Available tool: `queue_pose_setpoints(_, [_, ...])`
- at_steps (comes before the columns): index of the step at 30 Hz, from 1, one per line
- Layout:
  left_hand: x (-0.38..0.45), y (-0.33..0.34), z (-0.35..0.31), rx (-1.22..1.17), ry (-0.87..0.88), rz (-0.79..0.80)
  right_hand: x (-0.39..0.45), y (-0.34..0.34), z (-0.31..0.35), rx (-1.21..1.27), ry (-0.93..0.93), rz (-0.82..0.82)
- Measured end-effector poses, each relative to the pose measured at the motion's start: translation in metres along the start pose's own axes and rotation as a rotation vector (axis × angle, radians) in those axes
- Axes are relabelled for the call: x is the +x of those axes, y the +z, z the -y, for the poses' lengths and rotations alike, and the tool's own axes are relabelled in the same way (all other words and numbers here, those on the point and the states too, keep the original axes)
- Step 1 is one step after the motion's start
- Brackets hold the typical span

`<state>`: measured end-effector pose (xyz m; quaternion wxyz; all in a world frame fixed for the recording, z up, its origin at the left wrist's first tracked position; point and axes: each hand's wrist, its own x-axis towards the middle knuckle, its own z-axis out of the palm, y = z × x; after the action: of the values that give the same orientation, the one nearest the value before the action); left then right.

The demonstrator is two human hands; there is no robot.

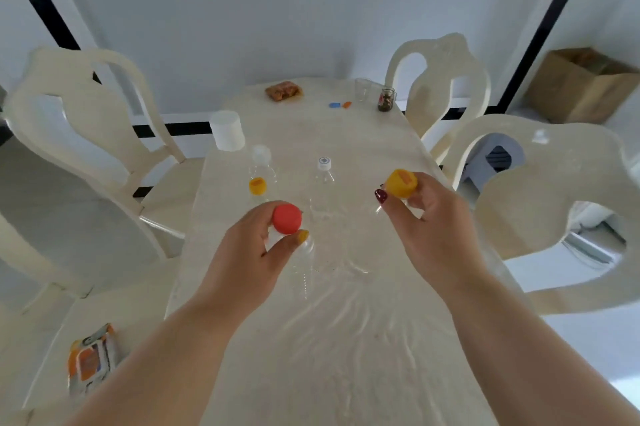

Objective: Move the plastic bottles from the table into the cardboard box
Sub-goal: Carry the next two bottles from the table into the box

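Note:
My left hand (pixel 247 252) grips the neck of a clear plastic bottle with a red cap (pixel 286 218); its body hangs below my fingers. My right hand (pixel 427 221) holds a second clear bottle by its yellow cap (pixel 401 183). Three more clear bottles stand on the cream table (pixel 311 321): one with a yellow cap (pixel 257 186), one with a clear cap (pixel 261 155), one with a white cap (pixel 324 165). The brown cardboard box (pixel 581 86) sits open at the far right, beyond the chairs.
Cream chairs flank the table, one on the left (pixel 86 120) and two on the right (pixel 554 200). A white cylinder (pixel 227 131), a snack pack (pixel 284 91), a glass (pixel 363 89), a small jar (pixel 387 99) and small blue and orange items (pixel 340 105) lie at the far end. A packet (pixel 91 356) rests on the near-left seat.

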<state>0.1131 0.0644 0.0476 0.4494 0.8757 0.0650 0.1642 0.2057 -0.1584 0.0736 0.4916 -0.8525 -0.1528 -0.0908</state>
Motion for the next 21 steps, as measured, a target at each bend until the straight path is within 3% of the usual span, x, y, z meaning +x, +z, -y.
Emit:
queue_pose_setpoints(11, [-0.02,0.021,-0.075,-0.227,0.219,0.209,-0.097,-0.09,0.025,-0.108,0.146,-0.206])
queue_pose_setpoints(21, [-0.051,0.145,-0.182,-0.354,0.392,0.504,-0.2,-0.232,-0.005,-0.171,0.349,-0.475])
